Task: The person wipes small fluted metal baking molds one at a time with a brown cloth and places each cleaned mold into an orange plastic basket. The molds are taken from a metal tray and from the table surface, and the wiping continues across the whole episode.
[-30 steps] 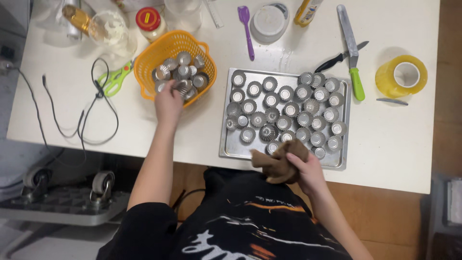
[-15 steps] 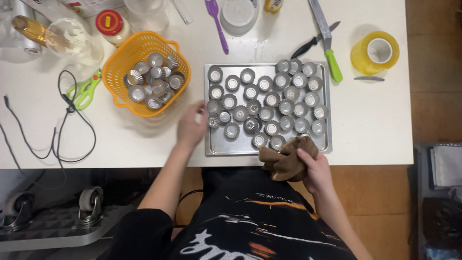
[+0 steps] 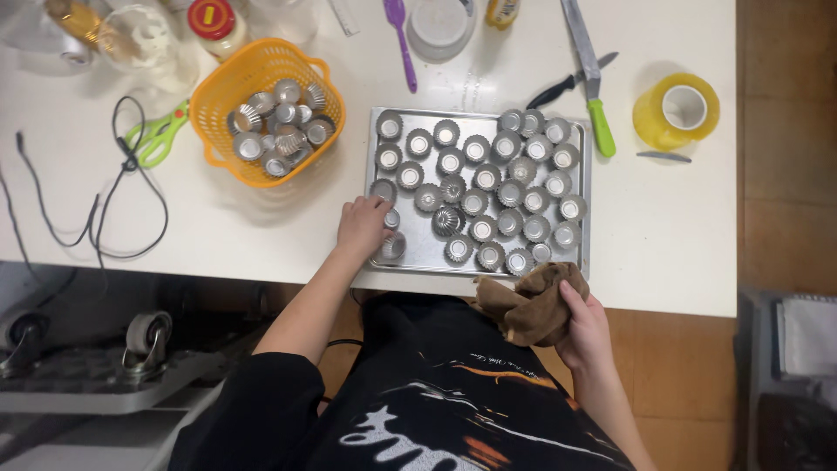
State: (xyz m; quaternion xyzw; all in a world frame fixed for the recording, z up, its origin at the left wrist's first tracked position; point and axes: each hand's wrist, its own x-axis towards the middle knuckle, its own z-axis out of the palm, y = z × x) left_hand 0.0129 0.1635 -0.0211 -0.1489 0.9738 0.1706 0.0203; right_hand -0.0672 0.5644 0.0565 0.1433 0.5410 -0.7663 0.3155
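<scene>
A silver baking tray [image 3: 421, 253] on the white table holds several small fluted metal tart moulds [image 3: 488, 177]. My left hand [image 3: 364, 225] rests on the tray's near left corner, its fingers closed over one mould beside another mould [image 3: 391, 247]. My right hand [image 3: 581, 323] is below the table's front edge and grips a crumpled brown cloth [image 3: 532, 301]. To the left of the tray an orange plastic basket [image 3: 229, 96] contains several more moulds [image 3: 281, 126].
A yellow tape roll [image 3: 677, 111], a green-handled knife [image 3: 590, 74], a black-handled tool [image 3: 567, 84], a purple spatula [image 3: 400, 35] and a white bowl [image 3: 441, 23] lie behind the tray. Green scissors [image 3: 157, 135], a black cable [image 3: 105, 192], jars and glassware sit at the left.
My left hand left the orange basket and came across to the near left corner of the tray. My right hand with the cloth stayed by the table's front edge.
</scene>
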